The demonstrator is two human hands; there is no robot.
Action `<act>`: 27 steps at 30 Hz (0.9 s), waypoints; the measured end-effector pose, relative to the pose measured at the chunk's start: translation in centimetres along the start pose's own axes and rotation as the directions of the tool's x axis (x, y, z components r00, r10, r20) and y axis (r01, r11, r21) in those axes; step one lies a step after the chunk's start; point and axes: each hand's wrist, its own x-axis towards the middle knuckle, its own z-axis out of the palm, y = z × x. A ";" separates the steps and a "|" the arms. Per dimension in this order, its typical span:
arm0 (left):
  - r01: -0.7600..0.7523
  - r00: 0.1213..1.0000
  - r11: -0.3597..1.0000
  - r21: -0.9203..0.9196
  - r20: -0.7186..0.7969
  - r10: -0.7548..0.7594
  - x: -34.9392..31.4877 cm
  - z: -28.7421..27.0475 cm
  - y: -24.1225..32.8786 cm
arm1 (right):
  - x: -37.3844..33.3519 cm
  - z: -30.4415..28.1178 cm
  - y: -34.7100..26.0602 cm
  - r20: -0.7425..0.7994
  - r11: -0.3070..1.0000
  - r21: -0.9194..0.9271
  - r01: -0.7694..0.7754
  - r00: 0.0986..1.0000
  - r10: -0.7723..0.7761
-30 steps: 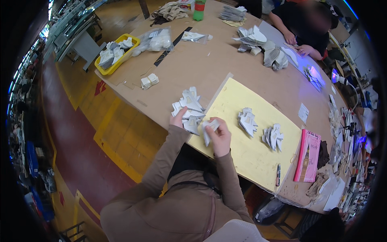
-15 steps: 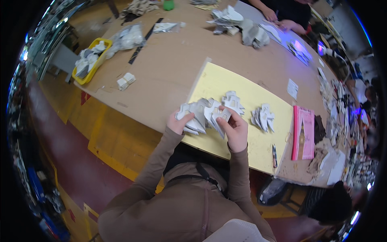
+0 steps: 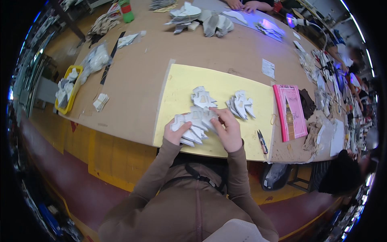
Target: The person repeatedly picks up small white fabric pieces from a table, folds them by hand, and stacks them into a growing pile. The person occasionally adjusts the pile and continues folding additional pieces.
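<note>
My left hand (image 3: 174,131) is closed on a fanned stack of white-grey cut pieces (image 3: 188,124), thumb on top. They look like flat fabric or leather parts with small cut-outs; I cannot tell the material. At the right end of the same fan, my right hand (image 3: 229,128) pinches the edge of a piece (image 3: 208,117) between thumb and fingers. Just beyond my hands lies a second stack of cut pieces (image 3: 202,97). A third stack (image 3: 241,105) rests to its right. All are over a yellow sheet (image 3: 177,80) on the table.
Thread snips (image 3: 263,142) and a pink book (image 3: 289,111) lie at right. To the left are a small white bundle (image 3: 100,102) and a yellow basket (image 3: 71,99) of pieces. More stacks (image 3: 185,16) and another person's hands (image 3: 246,5) are at the far side.
The view has shifted, so the table things sit further left in the picture. My right hand's piece has gone from tilted up and apart to lying against the fan's right end.
</note>
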 end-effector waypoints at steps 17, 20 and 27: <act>-0.061 0.998 0.998 -0.026 -0.001 0.061 0.1 -3.6 1.0 | 3.4 -4.1 1.3 -0.131 0.972 0.225 -0.064 0.987 0.096; -0.031 0.999 0.999 -0.020 0.035 0.032 -0.4 -2.1 2.1 | 6.2 -1.4 1.4 -0.020 0.990 0.086 -0.108 0.994 0.111; -0.047 0.998 0.999 0.001 0.037 0.047 -0.8 -2.1 1.4 | 3.8 1.7 -2.0 0.117 0.995 -0.009 0.101 0.988 -0.099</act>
